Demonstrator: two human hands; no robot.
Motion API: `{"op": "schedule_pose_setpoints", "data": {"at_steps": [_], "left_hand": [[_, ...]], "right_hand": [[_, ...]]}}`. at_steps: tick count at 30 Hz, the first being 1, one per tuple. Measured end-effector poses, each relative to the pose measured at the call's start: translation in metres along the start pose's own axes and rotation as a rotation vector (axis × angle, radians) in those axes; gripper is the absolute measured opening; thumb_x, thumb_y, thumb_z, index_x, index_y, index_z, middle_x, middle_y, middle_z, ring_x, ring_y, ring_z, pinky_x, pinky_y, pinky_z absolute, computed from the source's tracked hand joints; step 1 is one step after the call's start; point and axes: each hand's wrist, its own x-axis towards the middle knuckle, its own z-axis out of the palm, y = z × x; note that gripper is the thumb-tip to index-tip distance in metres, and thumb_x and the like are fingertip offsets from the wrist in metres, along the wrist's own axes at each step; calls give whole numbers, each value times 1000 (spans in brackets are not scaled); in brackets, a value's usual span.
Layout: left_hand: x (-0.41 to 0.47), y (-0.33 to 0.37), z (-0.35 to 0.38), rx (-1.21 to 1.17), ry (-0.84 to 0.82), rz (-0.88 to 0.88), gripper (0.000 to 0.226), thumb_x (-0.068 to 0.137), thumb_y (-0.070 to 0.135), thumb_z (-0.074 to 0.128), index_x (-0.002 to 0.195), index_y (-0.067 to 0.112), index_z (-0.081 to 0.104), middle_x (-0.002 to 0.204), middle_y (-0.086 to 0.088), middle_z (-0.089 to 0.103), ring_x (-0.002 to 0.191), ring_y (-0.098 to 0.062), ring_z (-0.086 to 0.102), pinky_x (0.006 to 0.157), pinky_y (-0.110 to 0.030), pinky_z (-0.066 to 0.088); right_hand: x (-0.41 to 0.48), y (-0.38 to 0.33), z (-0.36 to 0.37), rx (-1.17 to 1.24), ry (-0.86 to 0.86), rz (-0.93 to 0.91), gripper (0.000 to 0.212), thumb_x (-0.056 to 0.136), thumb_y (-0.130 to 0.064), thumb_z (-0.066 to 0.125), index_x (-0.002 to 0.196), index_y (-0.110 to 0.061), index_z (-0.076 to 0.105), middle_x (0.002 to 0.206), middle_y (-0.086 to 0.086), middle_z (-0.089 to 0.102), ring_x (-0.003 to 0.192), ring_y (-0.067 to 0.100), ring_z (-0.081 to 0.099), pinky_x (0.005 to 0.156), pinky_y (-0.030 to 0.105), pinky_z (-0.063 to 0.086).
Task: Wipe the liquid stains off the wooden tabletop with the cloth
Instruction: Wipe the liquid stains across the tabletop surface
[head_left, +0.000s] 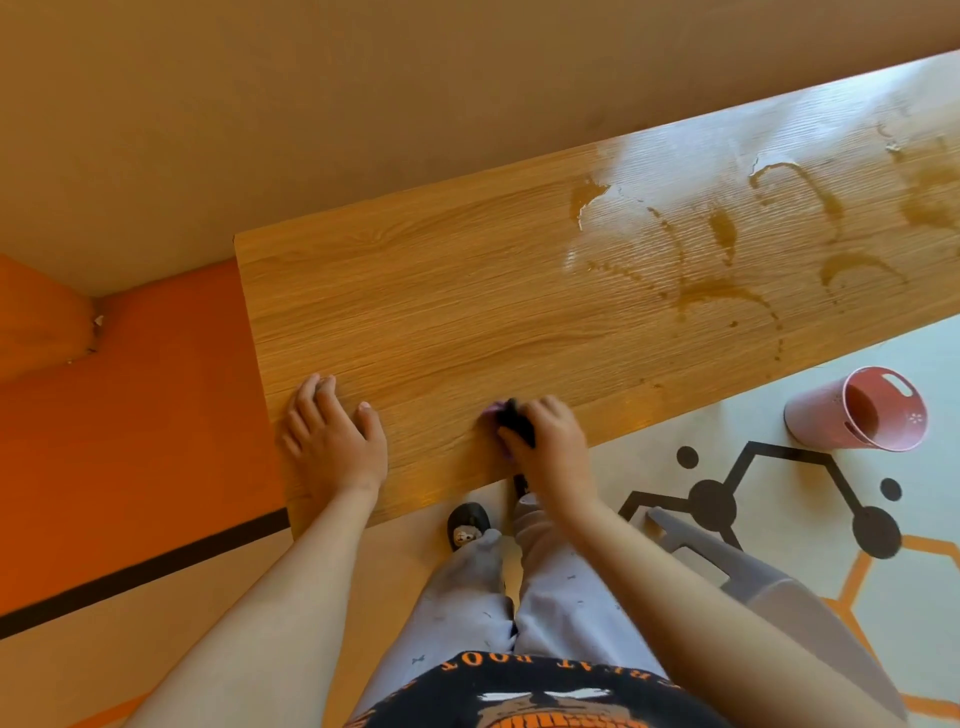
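Note:
A long wooden tabletop (441, 291) runs from the lower left to the upper right. Brown liquid stains (711, 291) streak its right half in arcs and puddles, with a glossy wet patch around them. My right hand (550, 441) is closed on a small bunched cloth (511, 418), dark with a purple edge, pressed on the table near its front edge. My left hand (332, 436) lies flat on the table's left end, fingers spread, holding nothing. The left part of the tabletop looks dry.
A pink plastic bin (862, 410) lies on the patterned floor to the right of the table. A grey chair (753, 587) stands behind my right arm. An orange wall (130, 415) borders the table's left end. My legs and shoes are below the table edge.

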Motion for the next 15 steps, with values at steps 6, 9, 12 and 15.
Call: {"op": "schedule_pose_setpoints", "data": {"at_steps": [6, 9, 12, 15], "left_hand": [[0, 0, -1, 2, 4, 10, 49, 90, 35, 44, 132, 11, 45, 144, -8, 41, 132, -32, 35, 107, -50, 25], [0, 0, -1, 0, 9, 11, 50, 89, 36, 42, 132, 11, 45, 144, -8, 41, 131, -32, 35, 107, -49, 25], [0, 0, -1, -4, 7, 14, 48, 90, 35, 45, 132, 11, 45, 144, -8, 41, 131, -32, 35, 107, -49, 25], [0, 0, -1, -4, 4, 10, 47, 91, 32, 49, 132, 10, 45, 144, -9, 41, 131, -33, 35, 107, -51, 26]], "right_hand": [[-11, 0, 1, -26, -122, -118, 18, 82, -19, 69, 91, -4, 65, 88, 6, 58, 84, 21, 51, 70, 30, 43], [6, 32, -38, -24, -17, 19, 16, 79, -14, 72, 91, -5, 67, 87, 3, 57, 81, 20, 53, 68, 26, 39], [15, 64, -73, -59, 100, 154, 14, 82, -14, 69, 92, -4, 66, 85, 3, 53, 80, 24, 53, 68, 26, 36], [12, 72, -81, -71, 176, 250, 12, 84, -16, 66, 90, -5, 63, 86, 3, 52, 82, 25, 53, 69, 26, 35]]}}
